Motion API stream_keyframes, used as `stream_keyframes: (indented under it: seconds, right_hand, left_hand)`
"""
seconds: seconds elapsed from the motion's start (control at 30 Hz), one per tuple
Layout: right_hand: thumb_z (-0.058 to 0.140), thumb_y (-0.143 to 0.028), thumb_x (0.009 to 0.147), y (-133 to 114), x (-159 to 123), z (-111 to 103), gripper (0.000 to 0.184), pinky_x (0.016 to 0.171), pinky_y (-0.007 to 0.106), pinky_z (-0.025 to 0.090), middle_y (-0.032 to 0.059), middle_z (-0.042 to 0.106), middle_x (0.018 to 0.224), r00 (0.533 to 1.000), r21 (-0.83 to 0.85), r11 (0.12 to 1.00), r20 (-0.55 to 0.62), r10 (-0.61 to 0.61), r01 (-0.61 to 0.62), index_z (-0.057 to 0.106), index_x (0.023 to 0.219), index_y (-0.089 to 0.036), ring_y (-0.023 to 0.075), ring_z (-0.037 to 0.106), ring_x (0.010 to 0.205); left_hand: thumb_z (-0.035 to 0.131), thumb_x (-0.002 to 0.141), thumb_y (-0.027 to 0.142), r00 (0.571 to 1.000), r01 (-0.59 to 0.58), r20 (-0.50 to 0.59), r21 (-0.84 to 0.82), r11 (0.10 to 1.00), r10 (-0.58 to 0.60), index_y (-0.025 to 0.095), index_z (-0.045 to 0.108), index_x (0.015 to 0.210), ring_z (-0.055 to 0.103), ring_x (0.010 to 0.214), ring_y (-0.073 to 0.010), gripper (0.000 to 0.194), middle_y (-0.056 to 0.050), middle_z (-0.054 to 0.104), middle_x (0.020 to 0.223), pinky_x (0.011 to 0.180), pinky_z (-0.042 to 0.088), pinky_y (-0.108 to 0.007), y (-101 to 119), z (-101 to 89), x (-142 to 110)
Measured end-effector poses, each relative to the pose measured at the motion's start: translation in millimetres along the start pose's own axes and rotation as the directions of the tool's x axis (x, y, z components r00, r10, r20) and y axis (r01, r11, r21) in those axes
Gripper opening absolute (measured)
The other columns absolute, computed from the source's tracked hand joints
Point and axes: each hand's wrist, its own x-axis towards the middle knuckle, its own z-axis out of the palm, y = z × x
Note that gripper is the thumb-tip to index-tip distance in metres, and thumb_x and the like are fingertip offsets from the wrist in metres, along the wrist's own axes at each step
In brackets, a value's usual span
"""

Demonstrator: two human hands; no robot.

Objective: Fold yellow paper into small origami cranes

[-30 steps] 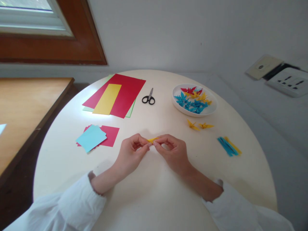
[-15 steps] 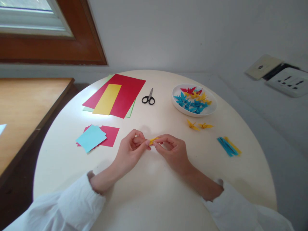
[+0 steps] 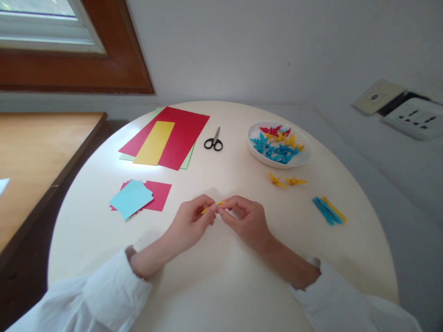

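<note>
A small piece of folded yellow paper (image 3: 220, 203) is pinched between my two hands over the front middle of the table. My left hand (image 3: 192, 216) grips it between thumb and fingers, and a yellow tip pokes out at its thumb. From the other side my right hand (image 3: 245, 219) pinches it with thumb and forefinger, close against the left fingertips. Most of the paper is covered by fingers. Beyond my right hand lie two yellow origami cranes (image 3: 296, 181), side by side on the table.
A white plate (image 3: 254, 156) holds red, yellow and blue cranes. Black-handled scissors (image 3: 213, 144) lie at the back. Large red sheets (image 3: 187, 129) and a yellow strip (image 3: 154, 143) are at back left, blue squares (image 3: 131, 198) nearer. Blue and yellow strips (image 3: 327, 210) lie right.
The left hand has turned slightly and dropped a little, and the fingertips of both hands have come closer together. The yellow paper has shifted in the grip, with one tip now showing at the left thumb.
</note>
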Motion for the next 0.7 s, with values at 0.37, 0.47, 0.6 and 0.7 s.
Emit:
stream_keyframes:
  seconds: [0.37,0.47,0.6,0.7]
  right_hand:
    - [0.061,-0.019,0.072,-1.5,0.9,-0.7,0.005,0.066,0.028,0.051,0.0022,0.069,0.071,1.0,-0.057,0.998,-0.016,0.003,-0.004,0.065,0.07,-0.02,0.0157,0.063,0.068]
    - [0.062,-0.02,0.072,-2.6,1.1,-0.2,0.003,0.065,0.028,0.052,0.002,0.068,0.071,1.0,-0.036,0.999,-0.027,0.012,-0.013,0.064,0.071,-0.02,0.0152,0.063,0.068]
    - [0.065,-0.023,0.07,-4.3,2.0,1.8,0.009,0.066,0.026,0.054,0.0001,0.063,0.071,0.997,0.05,0.998,-0.069,0.037,-0.034,0.058,0.075,-0.021,0.0135,0.063,0.066]
    - [0.065,-0.025,0.07,-4.9,2.4,3.1,0.014,0.066,0.025,0.054,-0.0016,0.06,0.07,0.995,0.078,0.996,-0.084,0.046,-0.039,0.054,0.078,-0.022,0.0125,0.062,0.065]
  left_hand:
    - [0.048,0.081,0.035,1.0,-0.009,-0.029,0.033,0.999,0.01,0.017,0.05,0.068,0.039,0.047,-0.0083,0.023,0.004,0.046,0.052,0.044,0.03,-0.02,1.7,0.6,0.2]
    - [0.048,0.081,0.036,0.999,-0.016,-0.037,0.025,1.0,0.017,0.017,0.05,0.067,0.037,0.046,-0.0082,0.023,0.005,0.044,0.051,0.043,0.028,-0.02,1.6,0.2,0.1]
    - [0.048,0.081,0.036,0.999,-0.008,-0.036,0.01,1.0,0.009,0.017,0.049,0.067,0.033,0.045,-0.0072,0.023,0.006,0.04,0.051,0.041,0.025,-0.019,1.7,0.3,0.5]
    - [0.048,0.081,0.036,0.999,-0.007,-0.033,-0.008,1.0,0.006,0.017,0.048,0.067,0.03,0.045,-0.0067,0.023,0.006,0.038,0.051,0.04,0.023,-0.019,1.2,0.9,0.4]
